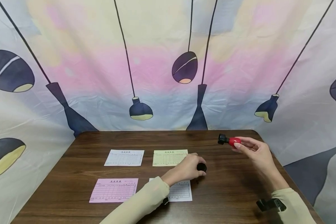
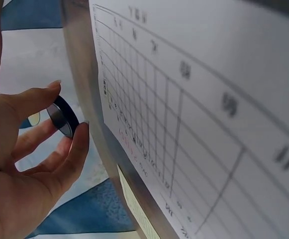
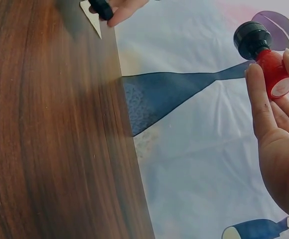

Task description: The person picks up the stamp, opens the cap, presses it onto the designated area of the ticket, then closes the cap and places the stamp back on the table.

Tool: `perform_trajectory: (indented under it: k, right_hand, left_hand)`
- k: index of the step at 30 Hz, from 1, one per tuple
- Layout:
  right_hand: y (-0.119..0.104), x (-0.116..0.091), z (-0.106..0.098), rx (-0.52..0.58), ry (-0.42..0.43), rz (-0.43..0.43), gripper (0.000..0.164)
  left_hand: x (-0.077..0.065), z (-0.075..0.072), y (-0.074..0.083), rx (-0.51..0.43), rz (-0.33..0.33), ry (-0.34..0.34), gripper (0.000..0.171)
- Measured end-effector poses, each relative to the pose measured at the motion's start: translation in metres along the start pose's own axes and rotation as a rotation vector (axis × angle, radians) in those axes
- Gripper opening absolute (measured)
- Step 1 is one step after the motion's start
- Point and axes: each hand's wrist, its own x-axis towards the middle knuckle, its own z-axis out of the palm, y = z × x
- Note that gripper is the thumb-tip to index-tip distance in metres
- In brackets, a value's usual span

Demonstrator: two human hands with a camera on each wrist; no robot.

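Observation:
Between the thumb and fingers of my right hand [image 1: 259,154] is a red-handled stamp [image 1: 234,142], raised above the right side of the table. Its wide black round end points left in the head view, and the right wrist view shows the same stamp [image 3: 273,69] from below its handle. My left hand [image 1: 186,168] pinches a small round black cap [image 1: 201,167] by its edge. The cap [image 2: 63,117] appears as a shallow disc in the left wrist view. Below the left forearm lies a white printed form [image 1: 180,191], partly covered by the sleeve.
A yellow form [image 1: 168,157] lies just behind the left hand, partly overlapped by it. Farther left are another white form [image 1: 124,158] and a pink form [image 1: 114,190]. All rest on a dark wooden table [image 1: 226,193], with a patterned cloth [image 1: 162,62] hanging behind.

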Motion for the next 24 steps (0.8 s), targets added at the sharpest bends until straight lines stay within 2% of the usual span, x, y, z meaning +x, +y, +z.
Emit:
perform_trajectory:
  k: [6,12,24]
  right_hand:
    - [0.000,0.001,0.002,0.008,0.002,0.005,0.034]
    - [-0.002,0.002,0.004,0.031,0.002,0.007,0.035]
    - [-0.002,0.001,0.006,0.021,-0.007,0.026,0.034]
  left_hand:
    - [0.005,0.005,0.001,0.041,-0.027,-0.062,0.042]
    - [0.011,0.005,0.001,0.145,-0.014,-0.066,0.042]
    - [0.017,0.013,0.005,0.109,-0.044,-0.087,0.041]
